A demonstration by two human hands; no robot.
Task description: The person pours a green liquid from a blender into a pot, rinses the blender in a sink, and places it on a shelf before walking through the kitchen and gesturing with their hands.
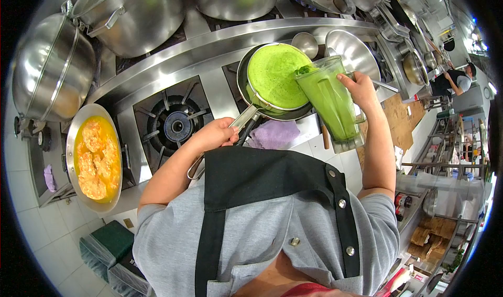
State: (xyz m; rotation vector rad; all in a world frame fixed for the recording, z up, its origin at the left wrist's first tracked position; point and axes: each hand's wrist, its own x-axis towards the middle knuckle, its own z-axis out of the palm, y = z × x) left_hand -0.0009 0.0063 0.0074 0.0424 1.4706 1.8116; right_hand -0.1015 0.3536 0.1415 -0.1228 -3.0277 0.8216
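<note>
My left hand (223,131) is closed round the flat metal handle of a strainer (257,99), which is full of frothy bright green liquid (277,74). The strainer sits over a dark pan (242,82) on the stove. In my right hand (360,89) is a clear blender jar (335,106), tilted with its mouth to the left over the strainer's right rim. Green liquid coats the jar's inside, and darker green bits gather at its lip. A purple cloth (275,134) lies just below the pan.
An unlit burner (178,126) is left of the pan. A wide pan (121,155) of orange food in yellow liquid stands at far left. Large steel pots (131,19) line the back. A ladle (305,44) and steel bowl (356,51) sit behind the jar. Another person (456,82) stands far right.
</note>
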